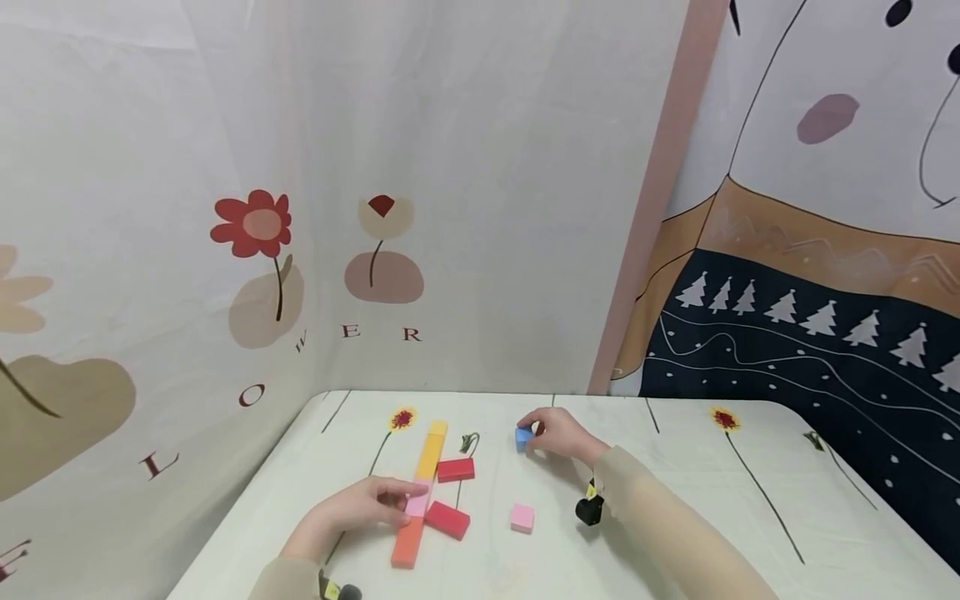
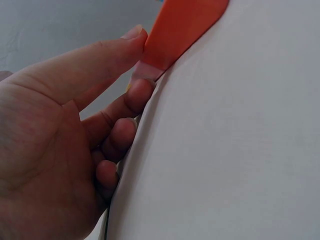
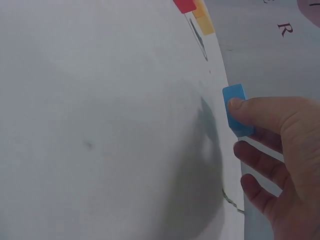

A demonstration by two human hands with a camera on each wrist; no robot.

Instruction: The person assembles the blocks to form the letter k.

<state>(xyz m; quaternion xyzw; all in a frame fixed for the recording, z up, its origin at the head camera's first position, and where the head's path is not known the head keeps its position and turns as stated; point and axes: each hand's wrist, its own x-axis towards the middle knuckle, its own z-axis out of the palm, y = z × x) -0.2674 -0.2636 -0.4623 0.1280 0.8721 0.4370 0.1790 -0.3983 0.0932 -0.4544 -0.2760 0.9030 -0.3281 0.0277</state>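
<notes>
In the head view a row of toy blocks lies on the cloth-covered table (image 1: 480, 575): a yellow block (image 1: 437, 427), a yellow-orange block (image 1: 430, 457), a pink block (image 1: 418, 502) and an orange block (image 1: 407, 543). My left hand (image 1: 366, 507) rests against this row's left side, index finger across the pink block and thumb at the orange one. In the left wrist view, the thumb touches the orange block's edge (image 2: 182, 30); the index finger is largely hidden. Farther back on the right, my right hand (image 1: 561, 433) pinches a blue block (image 3: 237, 120) between thumb and fingers.
Two red blocks (image 1: 455, 470) (image 1: 447, 520) lie just right of the row. A loose pink cube (image 1: 522, 517) sits between the hands. Patterned fabric (image 1: 480, 167) hangs behind the table's back edge.
</notes>
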